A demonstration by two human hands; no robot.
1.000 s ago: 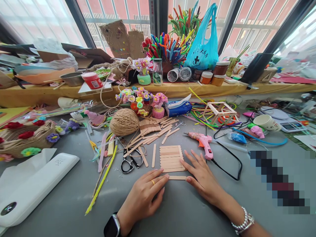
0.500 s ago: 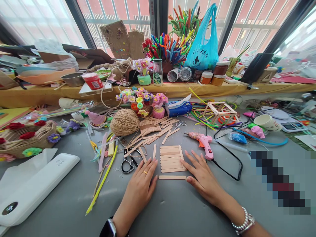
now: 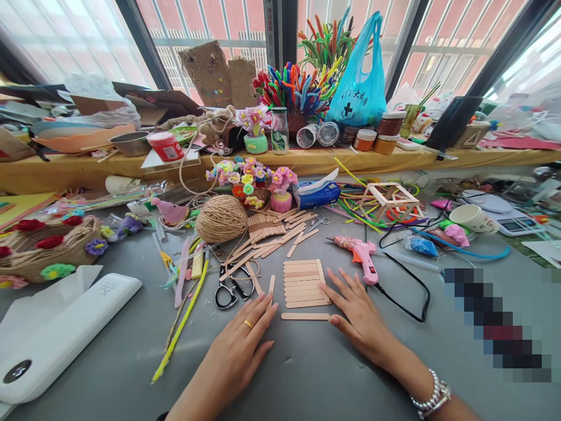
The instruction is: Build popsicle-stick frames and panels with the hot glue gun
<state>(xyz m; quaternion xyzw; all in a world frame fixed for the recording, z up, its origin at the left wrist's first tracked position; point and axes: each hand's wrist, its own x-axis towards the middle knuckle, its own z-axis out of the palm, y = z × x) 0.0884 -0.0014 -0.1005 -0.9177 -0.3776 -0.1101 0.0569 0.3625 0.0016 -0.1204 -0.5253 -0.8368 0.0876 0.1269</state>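
Note:
Flat on the grey table lies a panel of craft sticks (image 3: 303, 285), laid side by side with one upright stick along its right edge. My right hand (image 3: 360, 316) rests open, fingers spread, with fingertips at that right edge. My left hand (image 3: 241, 342) is open, its fingers stretched over the lower end of a single craft stick (image 3: 272, 285). Below the panel a separate stick (image 3: 305, 316) lies level, near my right thumb. Black-handled scissors (image 3: 225, 296) sit beyond my left hand. A pink glue gun (image 3: 360, 257) lies right of the panel.
Loose sticks (image 3: 280, 244), a twine ball (image 3: 221, 218) and small scissors (image 3: 323, 220) lie behind the panel. A stick frame (image 3: 390, 199) stands back right. The glue gun's black cord (image 3: 426, 304) loops on the right; a white device (image 3: 74, 333) lies left.
My left hand has slid down toward me and a little left, and the single stick under its fingers has moved the same way. My right hand has stayed in place.

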